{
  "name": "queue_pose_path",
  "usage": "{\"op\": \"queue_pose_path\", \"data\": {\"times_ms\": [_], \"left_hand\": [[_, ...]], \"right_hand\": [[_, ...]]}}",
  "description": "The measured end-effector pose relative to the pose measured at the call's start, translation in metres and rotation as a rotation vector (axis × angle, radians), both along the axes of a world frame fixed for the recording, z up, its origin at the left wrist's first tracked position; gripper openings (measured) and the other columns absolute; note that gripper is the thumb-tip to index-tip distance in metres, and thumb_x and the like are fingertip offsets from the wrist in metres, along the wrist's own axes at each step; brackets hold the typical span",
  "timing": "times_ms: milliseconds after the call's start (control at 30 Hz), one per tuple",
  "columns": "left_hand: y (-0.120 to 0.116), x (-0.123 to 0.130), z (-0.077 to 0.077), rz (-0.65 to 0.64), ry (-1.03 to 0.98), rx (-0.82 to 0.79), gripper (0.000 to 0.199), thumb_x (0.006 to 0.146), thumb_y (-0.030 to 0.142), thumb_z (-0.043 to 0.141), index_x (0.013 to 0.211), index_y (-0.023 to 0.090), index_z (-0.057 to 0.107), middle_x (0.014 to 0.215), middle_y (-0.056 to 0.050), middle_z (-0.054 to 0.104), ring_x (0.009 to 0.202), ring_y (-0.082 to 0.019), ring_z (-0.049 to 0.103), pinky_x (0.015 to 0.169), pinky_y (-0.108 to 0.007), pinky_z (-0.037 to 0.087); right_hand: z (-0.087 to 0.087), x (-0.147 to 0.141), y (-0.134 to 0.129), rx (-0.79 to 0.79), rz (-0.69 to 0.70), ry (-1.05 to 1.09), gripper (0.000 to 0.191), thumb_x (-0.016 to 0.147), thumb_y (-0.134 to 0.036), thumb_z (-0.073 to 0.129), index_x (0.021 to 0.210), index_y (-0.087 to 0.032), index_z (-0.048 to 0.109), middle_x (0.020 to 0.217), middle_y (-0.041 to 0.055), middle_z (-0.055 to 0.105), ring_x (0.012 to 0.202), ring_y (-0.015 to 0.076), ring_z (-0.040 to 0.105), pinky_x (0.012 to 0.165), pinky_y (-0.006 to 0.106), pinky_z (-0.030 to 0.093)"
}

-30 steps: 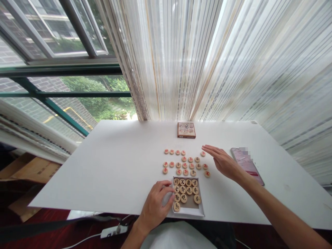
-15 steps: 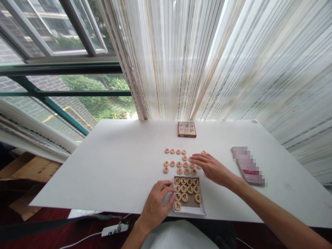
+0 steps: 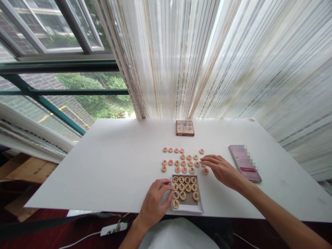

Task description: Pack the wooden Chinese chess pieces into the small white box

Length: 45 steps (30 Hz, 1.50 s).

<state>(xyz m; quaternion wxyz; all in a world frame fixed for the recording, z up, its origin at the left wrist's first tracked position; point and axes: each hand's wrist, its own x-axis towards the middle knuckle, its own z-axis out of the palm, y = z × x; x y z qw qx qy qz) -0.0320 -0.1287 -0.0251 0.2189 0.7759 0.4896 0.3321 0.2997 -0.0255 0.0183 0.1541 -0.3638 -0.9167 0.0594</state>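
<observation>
While round pieces point(image 3: 183, 163) lie in rows at lower centre, above the open box point(image 3: 187, 208), the left hand point(image 3: 155, 200), loosely parted, is at the box's left edge; rightward, the right hand point(image 3: 220, 168) reaches over, its grip hidden.

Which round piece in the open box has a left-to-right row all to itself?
The piece in the near left corner of the open box; each of the other three rows there holds three or four.
</observation>
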Motion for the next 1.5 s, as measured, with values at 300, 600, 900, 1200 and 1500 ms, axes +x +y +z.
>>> {"op": "queue_pose_path", "data": {"times_ms": [300,600,900,1200,1500], "left_hand": [[0.000,0.000,0.002,0.010,0.007,0.004,0.014,0.096,0.021,0.058,0.107,0.023,0.067,0.117,-0.009,0.064,0.113,-0.025,0.062,0.099,-0.043,0.055],[0.000,0.001,0.000,0.016,0.020,0.015,0.014,0.096,0.021,0.058,0.107,0.024,0.067,0.117,-0.009,0.065,0.114,-0.025,0.062,0.098,-0.044,0.055],[-0.001,-0.002,-0.001,0.019,-0.045,-0.021,0.015,0.098,0.024,0.057,0.109,0.025,0.067,0.121,-0.009,0.063,0.118,-0.024,0.061,0.103,-0.044,0.054],[0.065,-0.019,0.016,0.225,-0.014,0.185,0.022,0.099,0.026,0.056,0.120,0.026,0.062,0.126,-0.008,0.065,0.122,-0.026,0.060,0.108,-0.050,0.050],[0.128,-0.024,0.032,0.170,-0.120,0.083,0.030,0.100,0.037,0.054,0.124,0.023,0.065,0.139,-0.010,0.064,0.129,-0.025,0.060,0.107,-0.046,0.053]], "right_hand": [[-0.016,0.011,-0.017,-0.002,-0.084,0.072,0.051,0.094,-0.002,0.044,0.136,-0.027,0.061,0.131,0.0086,0.068,0.121,0.0266,0.063,0.097,0.049,0.055],[-0.026,-0.004,-0.061,-0.068,-0.077,0.146,0.054,0.094,-0.004,0.045,0.142,-0.027,0.056,0.138,0.0074,0.065,0.126,0.0249,0.061,0.104,0.046,0.055],[-0.040,-0.023,-0.091,-0.154,-0.049,0.205,0.055,0.098,-0.009,0.046,0.150,-0.026,0.048,0.152,0.0086,0.053,0.136,0.0234,0.054,0.110,0.041,0.051],[-0.042,-0.023,-0.098,-0.154,-0.033,0.218,0.055,0.097,-0.016,0.051,0.152,-0.022,0.044,0.157,0.0114,0.046,0.144,0.0265,0.045,0.115,0.044,0.046],[-0.039,-0.023,-0.099,-0.163,-0.058,0.235,0.060,0.097,-0.017,0.052,0.155,-0.023,0.040,0.158,0.0118,0.045,0.144,0.0280,0.046,0.114,0.046,0.048]]}}
